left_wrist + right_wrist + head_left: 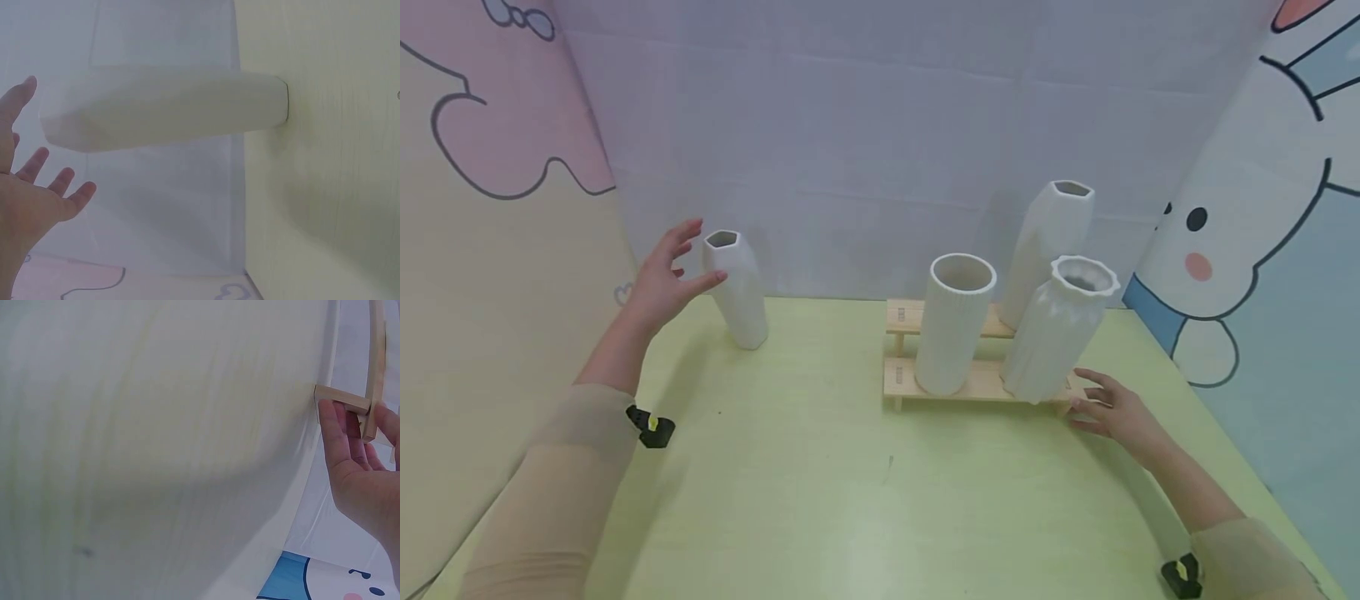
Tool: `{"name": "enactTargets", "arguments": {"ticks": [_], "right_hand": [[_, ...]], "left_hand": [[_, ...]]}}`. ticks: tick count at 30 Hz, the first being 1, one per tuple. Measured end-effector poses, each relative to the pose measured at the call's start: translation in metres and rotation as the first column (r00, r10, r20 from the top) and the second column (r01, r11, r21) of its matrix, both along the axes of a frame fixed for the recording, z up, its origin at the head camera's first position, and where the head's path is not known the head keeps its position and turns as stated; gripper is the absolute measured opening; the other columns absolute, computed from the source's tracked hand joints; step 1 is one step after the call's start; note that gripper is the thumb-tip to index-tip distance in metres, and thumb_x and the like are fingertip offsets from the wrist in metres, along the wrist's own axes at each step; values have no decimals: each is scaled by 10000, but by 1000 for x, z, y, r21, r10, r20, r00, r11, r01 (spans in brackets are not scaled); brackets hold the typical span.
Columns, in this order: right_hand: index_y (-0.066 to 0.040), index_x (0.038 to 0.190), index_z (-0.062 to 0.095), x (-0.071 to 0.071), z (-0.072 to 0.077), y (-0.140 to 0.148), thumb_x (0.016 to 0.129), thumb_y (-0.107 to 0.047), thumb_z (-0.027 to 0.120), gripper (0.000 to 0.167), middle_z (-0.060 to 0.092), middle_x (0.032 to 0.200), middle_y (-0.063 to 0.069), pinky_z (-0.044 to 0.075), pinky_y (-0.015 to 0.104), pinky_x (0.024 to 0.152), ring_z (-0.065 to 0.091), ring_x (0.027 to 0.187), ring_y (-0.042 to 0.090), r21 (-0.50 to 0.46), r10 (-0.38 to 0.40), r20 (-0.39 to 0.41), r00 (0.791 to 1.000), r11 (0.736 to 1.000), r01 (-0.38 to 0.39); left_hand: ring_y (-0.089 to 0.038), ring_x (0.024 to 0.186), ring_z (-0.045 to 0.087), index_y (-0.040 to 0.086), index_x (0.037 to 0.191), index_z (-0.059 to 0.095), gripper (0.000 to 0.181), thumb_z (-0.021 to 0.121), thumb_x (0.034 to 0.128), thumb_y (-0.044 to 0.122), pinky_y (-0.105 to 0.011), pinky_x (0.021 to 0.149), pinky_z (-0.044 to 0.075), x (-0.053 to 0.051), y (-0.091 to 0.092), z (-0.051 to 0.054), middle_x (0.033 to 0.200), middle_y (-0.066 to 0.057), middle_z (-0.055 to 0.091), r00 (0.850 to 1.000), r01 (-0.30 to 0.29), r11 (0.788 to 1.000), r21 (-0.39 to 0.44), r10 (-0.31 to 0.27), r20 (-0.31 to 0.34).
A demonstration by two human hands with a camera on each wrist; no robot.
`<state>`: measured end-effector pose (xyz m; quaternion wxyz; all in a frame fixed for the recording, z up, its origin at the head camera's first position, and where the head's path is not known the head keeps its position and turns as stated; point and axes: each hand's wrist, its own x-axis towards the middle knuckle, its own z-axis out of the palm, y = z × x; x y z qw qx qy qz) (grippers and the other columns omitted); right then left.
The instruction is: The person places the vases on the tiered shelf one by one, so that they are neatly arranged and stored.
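A white vase with an angular mouth stands on the table at the left. My left hand is beside its upper part, thumb and fingers spread. In the left wrist view that hand shows its fingers apart around the vase's top end, gripping nothing. My right hand is at the right end of a two-tier wooden rack. The right wrist view shows thumb and fingers of this hand pinching the rack's corner, by a leg and the shelf board.
On the rack's lower tier stand a ribbed cylindrical vase and a ruffled-rim vase. A taller angular vase stands on the upper tier. Behind the pale table hangs a plain cloth; printed panels flank it.
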<state>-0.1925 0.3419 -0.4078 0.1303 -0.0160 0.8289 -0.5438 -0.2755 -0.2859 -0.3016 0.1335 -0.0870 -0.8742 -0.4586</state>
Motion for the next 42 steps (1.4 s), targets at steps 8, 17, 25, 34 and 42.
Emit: {"name": "enactTargets", "arguments": {"ticks": [8,17,25,34,42], "right_hand": [[-8,1489,120,-1,1,0,956,-245,561,731,254,1410,381,537,353,843,622,1058,301,-3,-1,-6,1000,1000,1],[-11,1491,119,-1,-1,2,954,-251,565,738,256,1413,376,534,364,849,617,1063,292,-6,-9,4,1000,1000,9],[-19,1495,114,-2,-4,4,953,-261,563,744,264,1413,376,535,362,849,617,1067,294,-16,-3,-1,1000,1000,3],[-17,1493,125,0,-3,1,954,-253,562,733,291,1399,376,534,364,849,617,1067,303,-21,1,-10,1000,1000,-1],[-12,1491,125,0,-1,0,957,-248,557,726,296,1391,379,537,362,845,627,1050,291,-20,3,-16,1000,1000,-4]], "left_hand": [[-391,1387,239,258,1515,172,865,718,843,272,-618,1056,269,-10,-2,-10,1560,-77,210,999,-20,1000,20,19,34],[-385,1355,307,267,1517,145,900,727,831,300,-587,1018,353,-21,-2,-23,1547,-107,230,997,-47,997,63,43,68],[-418,1327,334,303,1515,110,935,738,822,293,-601,1008,356,-28,-1,-29,1528,-166,236,994,-50,993,107,39,98],[-408,1310,351,273,1498,197,854,729,830,292,-585,1009,365,-29,-2,-33,1503,-172,274,993,-47,989,141,31,114],[-382,1290,385,266,1492,230,829,727,830,300,-552,992,406,-30,-1,-34,1487,-165,308,994,-63,988,141,49,101]]}}
